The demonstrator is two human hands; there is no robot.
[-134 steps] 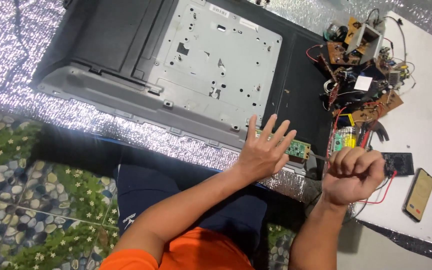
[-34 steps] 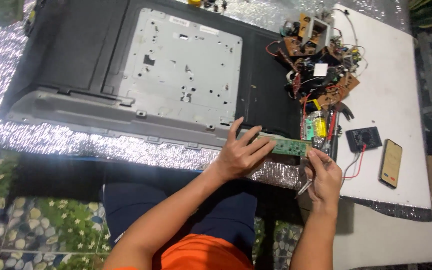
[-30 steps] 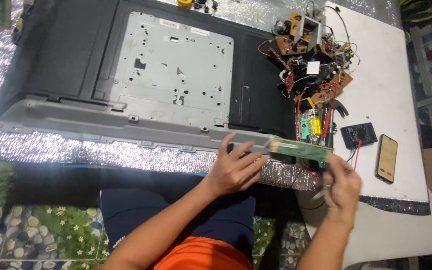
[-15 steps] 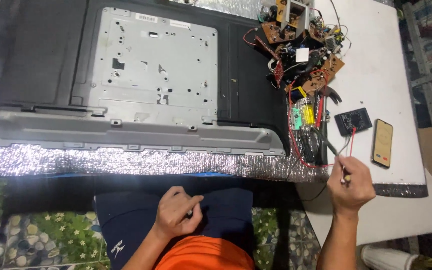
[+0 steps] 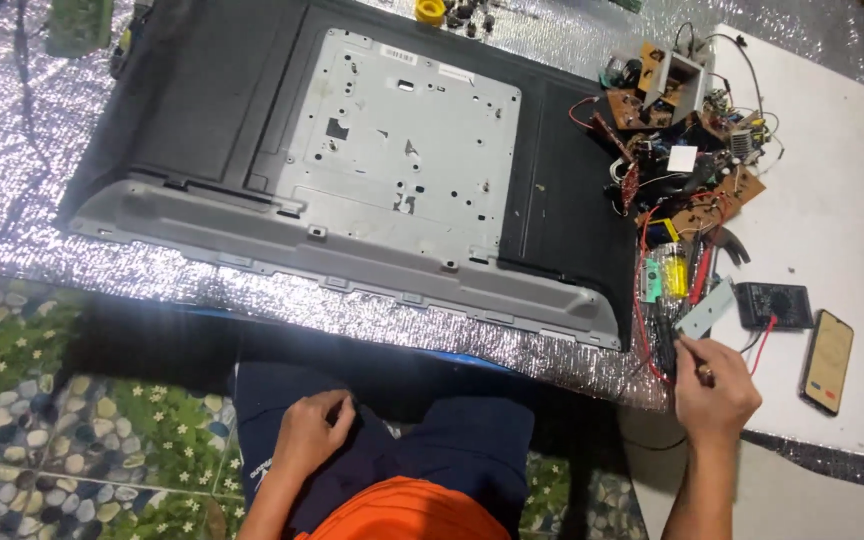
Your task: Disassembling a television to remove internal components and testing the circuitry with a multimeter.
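My right hand (image 5: 714, 388) pinches the lower end of a narrow pale strip board (image 5: 707, 307), which points up and to the right beside a black multimeter (image 5: 772, 305). My left hand (image 5: 312, 432) rests on my dark-trousered lap with its fingers curled and nothing in it. In front of me a flat-screen television (image 5: 202, 120) lies face down on a silver foil mat (image 5: 22, 150), its grey metal back plate (image 5: 402, 150) bare and its grey lower trim towards me.
A heap of circuit boards and wires (image 5: 682, 140) sits at the television's right end, partly on a white board (image 5: 832, 180). A phone (image 5: 827, 360) lies right of the multimeter. A yellow roll (image 5: 430, 12) lies at the far edge. Patterned floor shows on the left.
My left hand let go of the strip board and dropped to my lap. My right hand carried the strip to the right, next to the multimeter.
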